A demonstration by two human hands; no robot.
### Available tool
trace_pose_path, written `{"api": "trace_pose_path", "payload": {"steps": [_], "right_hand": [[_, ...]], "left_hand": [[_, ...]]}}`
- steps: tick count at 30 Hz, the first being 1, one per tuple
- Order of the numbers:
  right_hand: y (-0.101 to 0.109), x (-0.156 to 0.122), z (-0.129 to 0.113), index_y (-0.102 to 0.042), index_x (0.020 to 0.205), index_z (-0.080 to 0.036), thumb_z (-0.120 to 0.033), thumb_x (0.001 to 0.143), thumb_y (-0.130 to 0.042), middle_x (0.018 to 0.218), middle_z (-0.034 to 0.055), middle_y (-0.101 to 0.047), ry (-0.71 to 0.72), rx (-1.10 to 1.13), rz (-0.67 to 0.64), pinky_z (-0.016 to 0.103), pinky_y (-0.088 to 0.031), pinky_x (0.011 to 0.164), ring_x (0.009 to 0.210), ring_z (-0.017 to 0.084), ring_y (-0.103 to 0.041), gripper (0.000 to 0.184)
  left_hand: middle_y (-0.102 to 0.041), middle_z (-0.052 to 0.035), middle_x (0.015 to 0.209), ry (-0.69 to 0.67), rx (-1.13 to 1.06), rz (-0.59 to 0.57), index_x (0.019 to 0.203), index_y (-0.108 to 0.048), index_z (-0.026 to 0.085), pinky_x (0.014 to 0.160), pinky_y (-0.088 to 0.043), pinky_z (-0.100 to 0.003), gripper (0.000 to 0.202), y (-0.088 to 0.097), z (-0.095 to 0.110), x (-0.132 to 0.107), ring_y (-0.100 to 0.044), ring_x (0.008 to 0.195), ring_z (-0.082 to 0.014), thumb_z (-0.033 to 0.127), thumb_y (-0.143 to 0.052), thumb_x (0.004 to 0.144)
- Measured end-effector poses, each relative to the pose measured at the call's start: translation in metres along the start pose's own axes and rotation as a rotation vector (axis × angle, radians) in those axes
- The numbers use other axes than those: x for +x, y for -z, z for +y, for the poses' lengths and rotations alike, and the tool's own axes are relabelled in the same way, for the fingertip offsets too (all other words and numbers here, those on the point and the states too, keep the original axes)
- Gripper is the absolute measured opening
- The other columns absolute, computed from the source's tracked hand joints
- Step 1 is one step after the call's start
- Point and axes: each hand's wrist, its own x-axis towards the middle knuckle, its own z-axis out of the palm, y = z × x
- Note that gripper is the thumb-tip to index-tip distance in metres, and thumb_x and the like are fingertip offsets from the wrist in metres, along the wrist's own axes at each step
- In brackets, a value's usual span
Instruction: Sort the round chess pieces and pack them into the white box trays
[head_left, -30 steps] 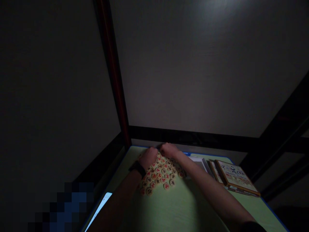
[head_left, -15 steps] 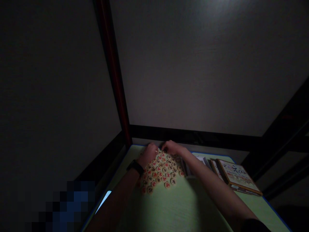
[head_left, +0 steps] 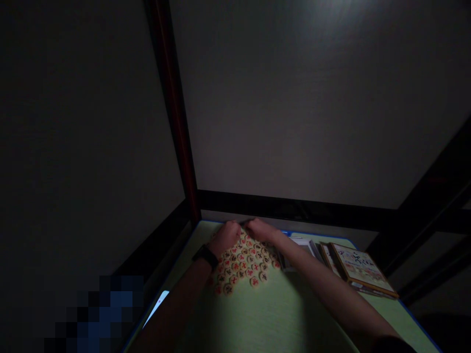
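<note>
Round Chinese chess pieces (head_left: 243, 265) with red and black characters lie face up in a spread on the pale green table (head_left: 257, 314). At the far edge of the spread, my left hand (head_left: 228, 235) has its fingers curled, and a dark band circles its wrist. Close beside it, my right hand (head_left: 260, 230) is also curled, reaching in from the right over an open box. The two hands almost meet. Their fingertips are turned away and dim, so what they pinch, if anything, is hidden.
A grey open box (head_left: 289, 264) sits under my right forearm. Right of it, boxed game sets (head_left: 362, 267) lie stacked near the table's right edge. A lit phone-like screen (head_left: 156, 308) is at the left edge. Walls close in the far and left sides.
My right hand has shifted slightly down and left, nearer my left hand. My left hand has barely moved. The pieces look almost the same.
</note>
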Motion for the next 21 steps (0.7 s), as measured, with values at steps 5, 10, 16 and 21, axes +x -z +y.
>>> {"api": "trace_pose_path", "payload": {"steps": [5, 10, 16, 21], "right_hand": [[0.002, 0.001, 0.007, -0.073, 0.111, -0.016, -0.003, 0.078, -0.052, 0.108, 0.0103, -0.075, -0.041, 0.086, 0.053, 0.023, -0.046, 0.081, 0.099, 0.02, -0.068, 0.041], [0.002, 0.004, 0.014, -0.076, 0.097, -0.015, 0.001, 0.069, -0.052, 0.089, 0.0047, -0.077, -0.075, 0.17, 0.036, 0.02, -0.047, 0.069, 0.079, 0.015, -0.069, 0.04], [0.001, 0.002, 0.013, -0.074, 0.07, -0.015, 0.001, 0.067, -0.05, 0.065, -0.0023, -0.065, -0.041, 0.154, 0.017, 0.019, -0.039, 0.063, 0.064, 0.011, -0.057, 0.029], [0.003, -0.001, 0.009, -0.066, 0.057, -0.015, 0.0, 0.065, -0.049, 0.055, -0.005, -0.052, -0.014, 0.078, 0.007, 0.021, -0.031, 0.061, 0.059, 0.009, -0.045, 0.024]], "left_hand": [[-0.072, -0.0119, 0.09, 0.048, 0.024, -0.035, 0.084, -0.073, 0.013, 0.08, -0.049, -0.028, 0.021, 0.002, -0.003, -0.002, -0.066, 0.088, -0.0206, 0.008, -0.052, 0.083], [-0.073, -0.011, 0.091, 0.059, 0.04, -0.036, 0.084, -0.074, 0.014, 0.084, -0.049, -0.027, 0.025, 0.009, -0.006, -0.005, -0.067, 0.09, -0.0197, 0.008, -0.05, 0.084], [-0.073, -0.0123, 0.101, 0.13, 0.089, 0.023, 0.095, -0.074, 0.013, 0.091, -0.048, -0.029, 0.028, 0.03, -0.025, -0.011, -0.065, 0.097, -0.0204, 0.012, -0.047, 0.088], [-0.073, -0.0115, 0.098, 0.183, 0.115, 0.023, 0.094, -0.074, 0.013, 0.088, -0.049, -0.027, 0.029, 0.04, -0.042, -0.02, -0.067, 0.094, -0.0196, 0.011, -0.046, 0.088]]}}
